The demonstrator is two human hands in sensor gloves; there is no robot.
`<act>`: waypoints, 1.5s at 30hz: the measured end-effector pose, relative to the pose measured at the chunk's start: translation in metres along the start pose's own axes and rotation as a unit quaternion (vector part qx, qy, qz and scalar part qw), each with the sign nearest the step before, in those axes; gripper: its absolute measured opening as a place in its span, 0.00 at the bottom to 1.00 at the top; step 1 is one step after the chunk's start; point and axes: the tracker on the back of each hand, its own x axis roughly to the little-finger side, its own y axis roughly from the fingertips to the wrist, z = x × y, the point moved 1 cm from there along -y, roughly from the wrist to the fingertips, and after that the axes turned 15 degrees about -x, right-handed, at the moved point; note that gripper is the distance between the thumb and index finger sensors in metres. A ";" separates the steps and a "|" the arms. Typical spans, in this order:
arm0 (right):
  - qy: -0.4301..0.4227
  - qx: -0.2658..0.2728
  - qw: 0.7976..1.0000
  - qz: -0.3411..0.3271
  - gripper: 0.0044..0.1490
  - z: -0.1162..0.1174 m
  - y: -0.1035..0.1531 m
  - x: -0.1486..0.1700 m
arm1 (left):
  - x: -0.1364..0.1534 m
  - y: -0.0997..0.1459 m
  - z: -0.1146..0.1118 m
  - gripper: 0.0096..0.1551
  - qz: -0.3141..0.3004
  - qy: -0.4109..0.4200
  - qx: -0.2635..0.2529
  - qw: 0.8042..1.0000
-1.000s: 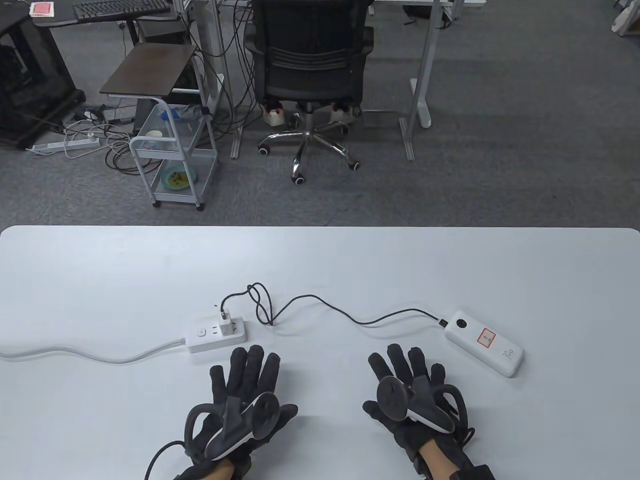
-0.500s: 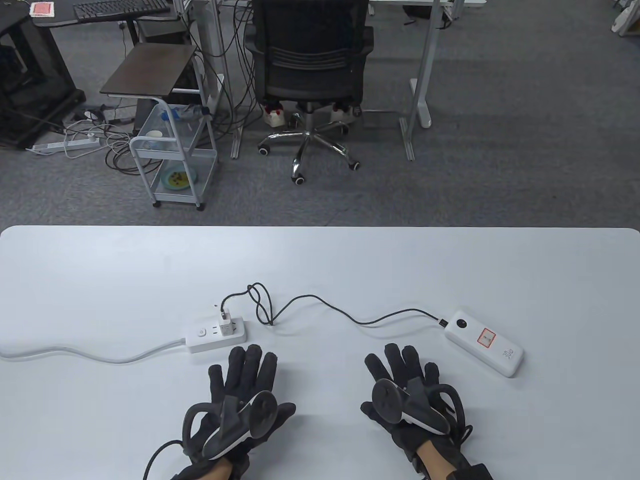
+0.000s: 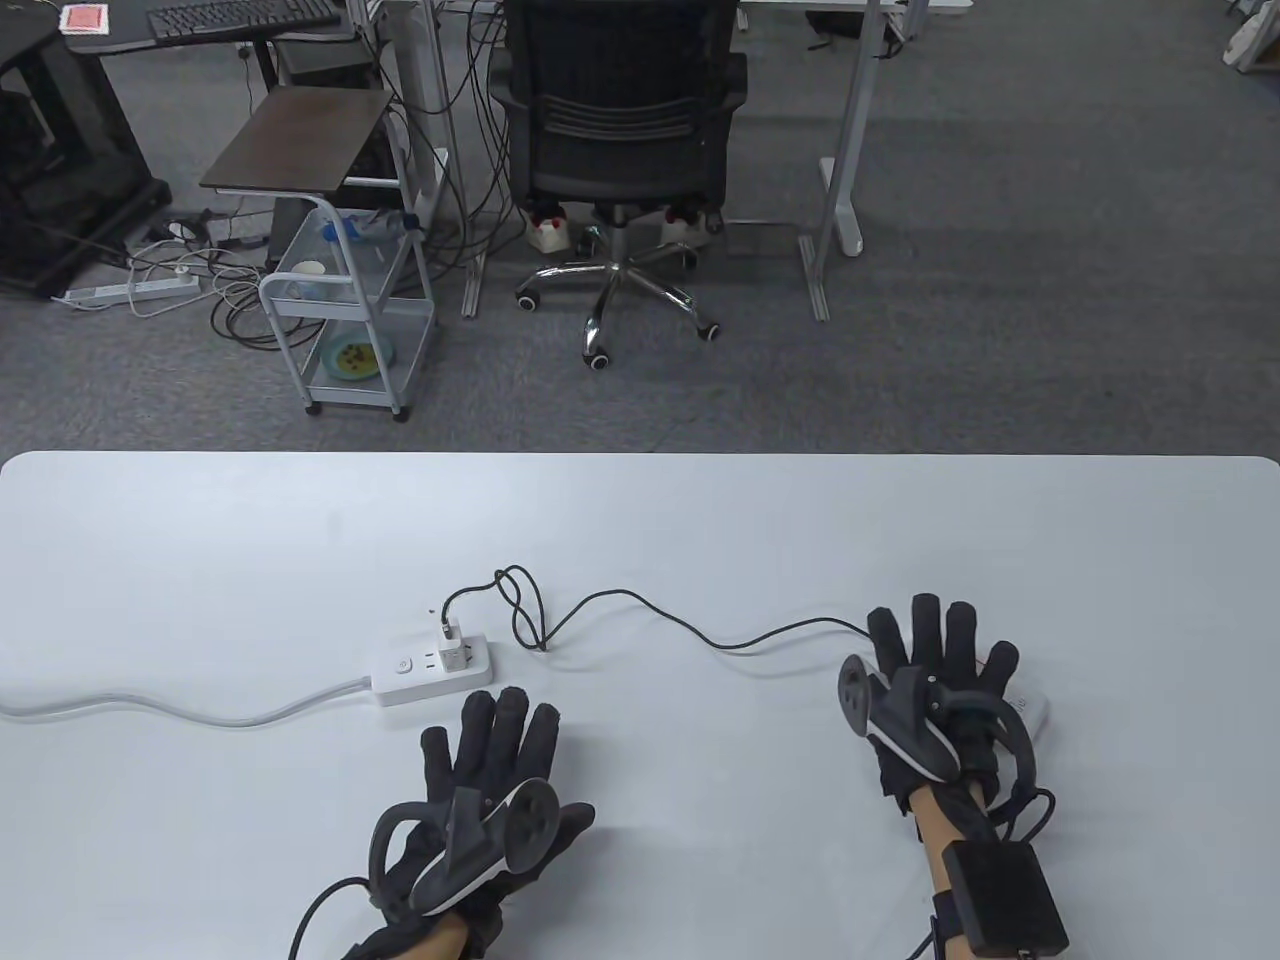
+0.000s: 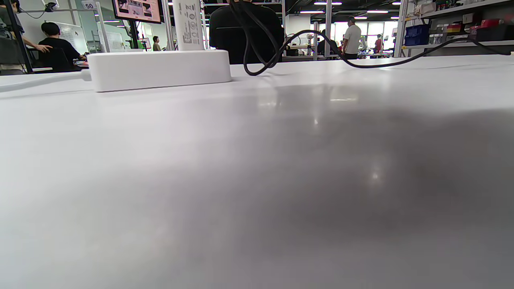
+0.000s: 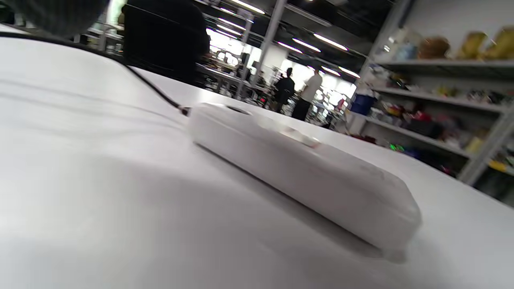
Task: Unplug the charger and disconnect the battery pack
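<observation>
A white charger (image 3: pixel 455 652) stands plugged into a white power strip (image 3: pixel 410 680) at the table's left middle. Its black cable (image 3: pixel 640 598) loops and runs right to a white battery pack (image 3: pixel 1032 706), mostly hidden under my right hand (image 3: pixel 935 645). That hand hovers over the pack with its fingers spread; I cannot tell if it touches. In the right wrist view the pack (image 5: pixel 305 180) lies flat with the cable (image 5: pixel 160 94) plugged into its far end. My left hand (image 3: pixel 495 735) rests flat, fingers spread, just in front of the strip. The left wrist view shows the strip (image 4: pixel 160 69) and charger (image 4: pixel 188 24) close ahead.
The strip's white cord (image 3: pixel 180 708) trails off the left edge of the white table (image 3: pixel 640 510). An office chair (image 3: pixel 620 130) and a small cart (image 3: pixel 340 300) stand on the floor beyond the far edge.
My right hand has moved right and forward from the table's front middle to over the battery pack. My left hand has stayed in place.
</observation>
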 end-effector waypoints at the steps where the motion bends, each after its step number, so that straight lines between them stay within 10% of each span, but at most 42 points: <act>1: -0.018 -0.009 1.000 0.001 0.57 0.000 -0.006 0.007 | 0.000 0.000 0.000 0.58 0.000 0.003 -0.001 1.000; 25: -0.151 -0.142 0.977 -0.047 0.55 0.034 -0.092 0.063 | 0.013 -0.002 0.000 0.57 0.015 -0.003 -0.006 1.000; 45: -0.098 -0.185 0.969 -0.128 0.62 0.045 -0.095 0.035 | 0.013 -0.001 -0.006 0.55 0.019 -0.018 0.014 1.000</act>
